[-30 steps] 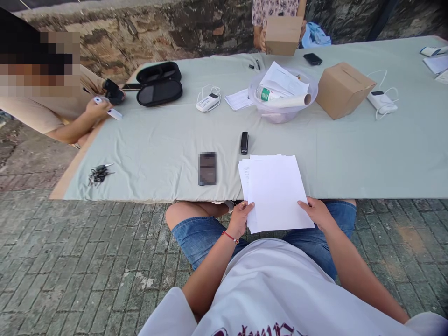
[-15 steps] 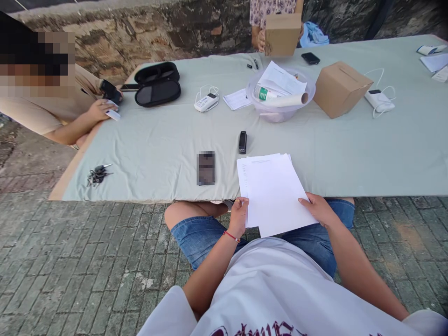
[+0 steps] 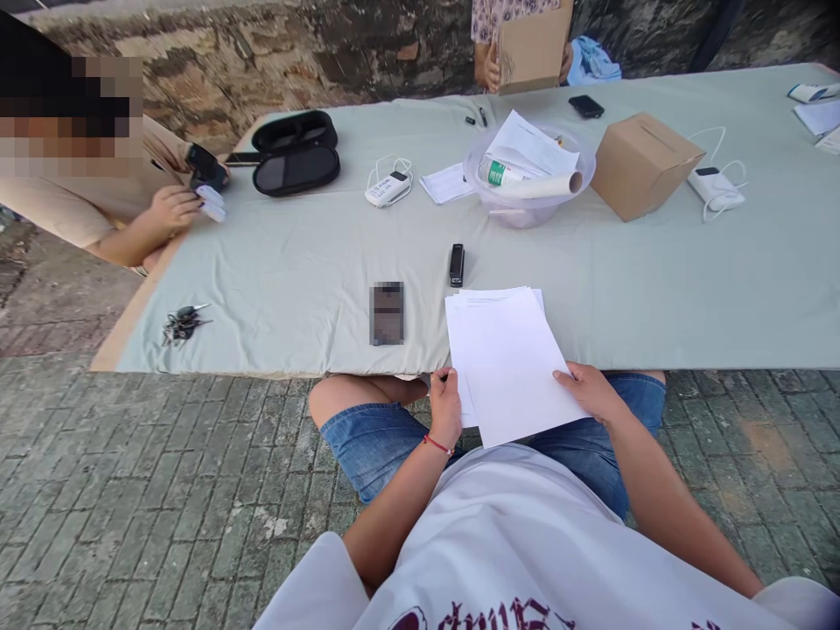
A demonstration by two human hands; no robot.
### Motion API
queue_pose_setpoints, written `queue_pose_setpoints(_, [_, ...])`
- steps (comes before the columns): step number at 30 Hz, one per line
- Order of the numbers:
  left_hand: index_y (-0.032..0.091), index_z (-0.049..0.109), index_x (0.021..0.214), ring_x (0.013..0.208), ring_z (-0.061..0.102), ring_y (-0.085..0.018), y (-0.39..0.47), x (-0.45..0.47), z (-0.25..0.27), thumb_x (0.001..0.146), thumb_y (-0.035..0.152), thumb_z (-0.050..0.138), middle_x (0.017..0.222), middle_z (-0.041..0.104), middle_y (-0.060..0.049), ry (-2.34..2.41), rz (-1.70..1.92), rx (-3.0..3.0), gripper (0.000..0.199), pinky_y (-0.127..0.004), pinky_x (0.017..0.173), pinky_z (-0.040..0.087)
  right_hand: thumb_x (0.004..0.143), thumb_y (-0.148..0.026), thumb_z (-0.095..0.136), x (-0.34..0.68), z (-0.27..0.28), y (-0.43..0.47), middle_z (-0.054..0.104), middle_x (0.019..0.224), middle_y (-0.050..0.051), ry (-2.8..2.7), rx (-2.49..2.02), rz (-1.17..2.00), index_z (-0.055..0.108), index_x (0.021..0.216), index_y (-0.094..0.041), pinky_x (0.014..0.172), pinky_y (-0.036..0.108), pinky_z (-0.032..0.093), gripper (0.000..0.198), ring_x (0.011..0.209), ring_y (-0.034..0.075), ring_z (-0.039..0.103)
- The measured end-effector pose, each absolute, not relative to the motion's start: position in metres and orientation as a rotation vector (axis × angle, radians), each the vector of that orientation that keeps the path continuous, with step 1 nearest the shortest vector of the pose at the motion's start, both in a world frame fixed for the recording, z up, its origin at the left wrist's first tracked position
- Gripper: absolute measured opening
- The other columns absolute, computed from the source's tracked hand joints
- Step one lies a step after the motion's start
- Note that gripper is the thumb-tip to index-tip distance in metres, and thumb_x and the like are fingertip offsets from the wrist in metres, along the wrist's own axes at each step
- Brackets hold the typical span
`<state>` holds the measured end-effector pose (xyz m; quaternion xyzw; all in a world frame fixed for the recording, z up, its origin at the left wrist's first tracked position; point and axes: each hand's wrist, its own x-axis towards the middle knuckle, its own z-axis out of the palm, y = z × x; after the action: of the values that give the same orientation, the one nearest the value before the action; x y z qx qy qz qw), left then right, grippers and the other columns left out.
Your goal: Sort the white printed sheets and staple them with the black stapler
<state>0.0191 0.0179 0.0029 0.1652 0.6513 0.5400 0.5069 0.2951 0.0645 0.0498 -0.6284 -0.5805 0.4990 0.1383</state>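
The left hand grips the left edge of the papers and the right hand their right edge, at lower centre over the tabletop rim. The sheets look mid-squaring; aligning them calls for tapping the edges flush.

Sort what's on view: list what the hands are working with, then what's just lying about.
In hand:
left hand
right hand
stack of white sheets

Lying about:
phone
stapler
keys
black case
plastic bowl
cardboard box
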Motion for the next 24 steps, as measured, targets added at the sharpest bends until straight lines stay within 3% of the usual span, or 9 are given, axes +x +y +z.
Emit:
queue_pose_setpoints(8, [0.015, 0.062, 0.075, 0.064, 0.056, -0.015, 0.016, 0.015, 0.010, 0.069, 0.046, 0.073, 0.070, 0.064, -0.002, 1.478, 1.110, 0.478, 0.034, -0.027, 0.063, 0.042, 0.088, -0.054, 0.043, 0.294, 0.049, 0.066, 0.063, 0.065, 0.003, -1.721, -1.902, 1.279, 0.064, 0.075, -0.019, 0.061, 0.030, 0.040, 0.043, 0.067, 0.022, 0.056])
queue_pose_setpoints(16, [0.017, 0.062, 0.093, 0.080, 0.063, -0.019, 0.009, 0.019, 0.008, 0.067, 0.037, 0.073, 0.087, 0.069, -0.005, 1.363, 1.145, 0.436, 0.034, -0.032, 0.078, 0.047, 0.091, -0.059, 0.033, 0.303, 0.035, 0.070, 0.056, 0.061, 0.002, -1.756, -2.030, 1.008, 0.050, 0.066, -0.022, 0.058, 0.029, 0.033, 0.048, 0.062, 0.019, 0.049])
queue_pose_setpoints(20, [0.020, 0.057, 0.089, 0.083, 0.062, -0.018, 0.011, 0.020, 0.015, 0.072, 0.046, 0.070, 0.087, 0.067, -0.003, 1.390, 1.148, 0.348, 0.034, -0.032, 0.080, 0.047, 0.093, -0.056, 0.031, 0.293, 0.038, 0.073, 0.054, 0.060, 0.001, -1.928, -2.014, 0.993, 0.046, 0.064, -0.022, 0.058, 0.029, 0.032, 0.047, 0.061, 0.018, 0.049])
queue_pose_setpoints(24, [0.021, 0.058, 0.097, 0.096, 0.063, -0.021, 0.017, 0.027, 0.018, 0.074, 0.046, 0.070, 0.104, 0.068, -0.007, 1.321, 1.150, 0.369, 0.036, -0.034, 0.085, 0.047, 0.096, -0.054, 0.024, 0.273, 0.043, 0.071, 0.056, 0.063, 0.005, -2.088, -2.085, 0.850, 0.046, 0.066, -0.023, 0.061, 0.030, 0.033, 0.049, 0.064, 0.020, 0.053])
